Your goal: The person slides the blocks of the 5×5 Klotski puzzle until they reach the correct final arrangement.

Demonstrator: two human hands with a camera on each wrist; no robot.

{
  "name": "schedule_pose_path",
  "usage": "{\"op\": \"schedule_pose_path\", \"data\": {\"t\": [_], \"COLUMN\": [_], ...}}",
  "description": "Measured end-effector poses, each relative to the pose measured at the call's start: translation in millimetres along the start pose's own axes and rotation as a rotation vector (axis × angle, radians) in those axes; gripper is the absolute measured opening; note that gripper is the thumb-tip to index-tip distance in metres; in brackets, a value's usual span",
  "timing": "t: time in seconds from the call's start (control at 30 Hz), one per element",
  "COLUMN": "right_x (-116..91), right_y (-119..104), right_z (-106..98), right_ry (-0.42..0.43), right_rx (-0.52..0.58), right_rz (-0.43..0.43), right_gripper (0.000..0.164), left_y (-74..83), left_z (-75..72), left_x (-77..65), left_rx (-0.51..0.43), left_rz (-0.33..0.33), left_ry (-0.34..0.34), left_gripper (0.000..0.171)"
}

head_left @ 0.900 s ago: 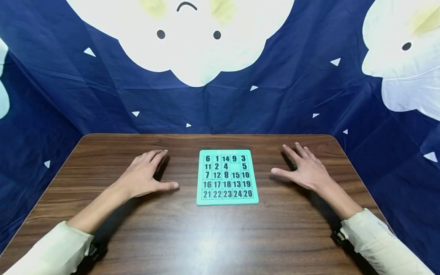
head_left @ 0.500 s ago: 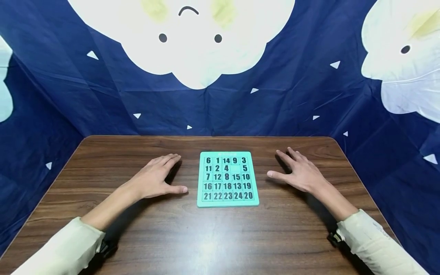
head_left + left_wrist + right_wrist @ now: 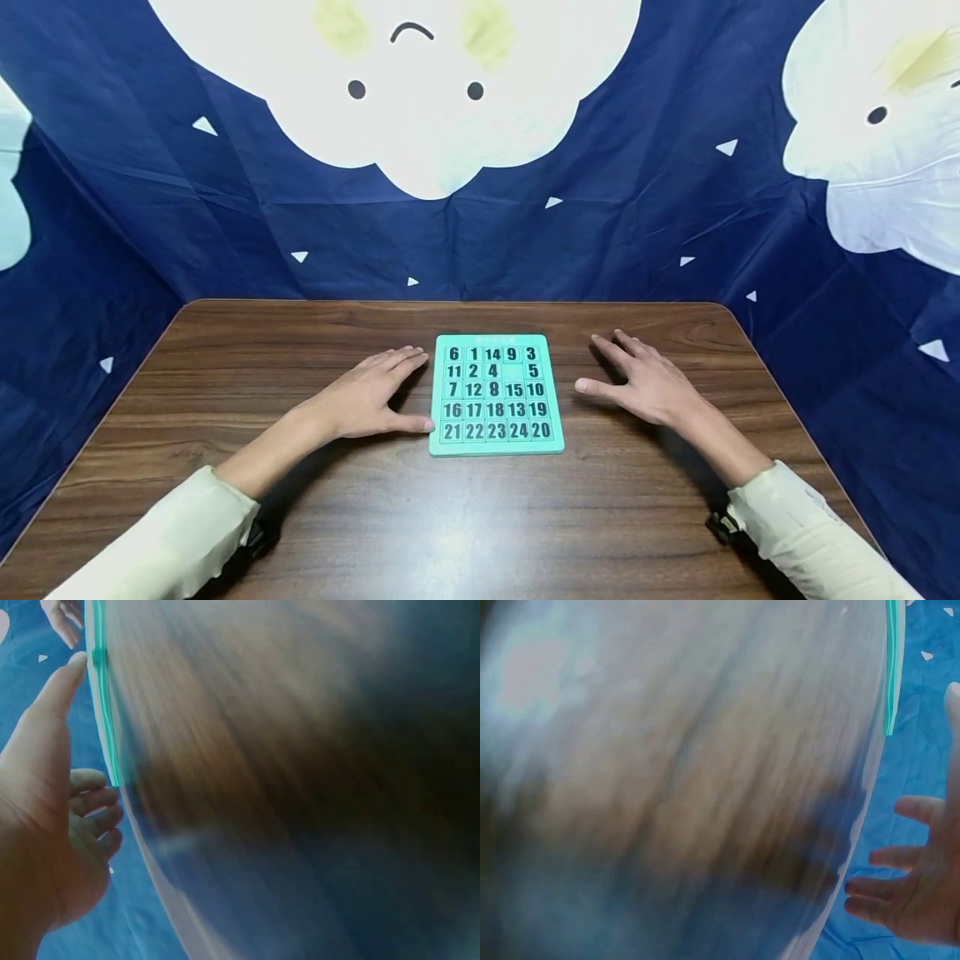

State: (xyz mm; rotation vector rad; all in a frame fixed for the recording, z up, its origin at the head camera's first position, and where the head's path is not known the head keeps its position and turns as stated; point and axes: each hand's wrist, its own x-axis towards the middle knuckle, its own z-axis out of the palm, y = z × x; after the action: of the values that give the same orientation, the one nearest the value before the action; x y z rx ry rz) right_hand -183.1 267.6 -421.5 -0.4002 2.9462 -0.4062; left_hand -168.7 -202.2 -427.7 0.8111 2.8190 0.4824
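A mint-green number slide puzzle [image 3: 495,446] lies flat on the table, its black-numbered tiles in five rows. One gap shows in the second row, between the 4 and the 5. My left hand [image 3: 367,398] is at the puzzle's left side, thumb tip right at the lower left edge and fingers stretched out. To the right of the puzzle, my right hand [image 3: 648,383] hovers with its fingers spread, a short way from the edge. In the left wrist view the puzzle [image 3: 101,690] appears edge-on beside the thumb.
The brown wood-grain table [image 3: 420,517] extends all round the puzzle. A dark blue cloth [image 3: 360,225] with white cloud shapes hangs behind it and along both sides. Each wrist wears a dark strap below a pale sleeve [image 3: 165,533].
My left hand has moved right, up to the puzzle's left edge. My right hand has shifted slightly left towards the puzzle. The tiles are unchanged.
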Motion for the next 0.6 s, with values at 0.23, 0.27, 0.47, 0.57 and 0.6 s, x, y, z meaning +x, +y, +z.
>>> {"op": "schedule_pose_path", "data": {"t": [0.23, 0.27, 0.47, 0.57, 0.6], "right_x": [0.0, 0.4, 3.1, 4.6, 5.3], "right_y": [-9.0, -10.5, -19.5, -23.9, -25.3], "right_z": [0.1, 0.1, -0.5, -0.7, -0.6], "right_ry": [-0.017, -0.018, -0.016, -0.018, -0.019], "right_rx": [0.011, 0.013, 0.017, 0.02, 0.021], "right_rz": [-0.027, -0.033, -0.054, -0.056, -0.058], "right_gripper": [0.099, 0.099, 0.098, 0.098, 0.098], "left_y": [1.4, 1.3, 1.7, 2.9, 3.3], "left_z": [2.7, 2.7, 3.1, 2.7, 2.4], "left_x": [6.5, 7.0, 8.7, 10.0, 10.4], "left_rx": [-0.017, -0.019, -0.012, -0.008, -0.01], "left_rz": [-0.018, -0.017, -0.023, -0.038, -0.042], "left_ry": [-0.023, -0.025, -0.045, -0.064, -0.069], "left_gripper": [0.124, 0.124, 0.127, 0.129, 0.13]}}
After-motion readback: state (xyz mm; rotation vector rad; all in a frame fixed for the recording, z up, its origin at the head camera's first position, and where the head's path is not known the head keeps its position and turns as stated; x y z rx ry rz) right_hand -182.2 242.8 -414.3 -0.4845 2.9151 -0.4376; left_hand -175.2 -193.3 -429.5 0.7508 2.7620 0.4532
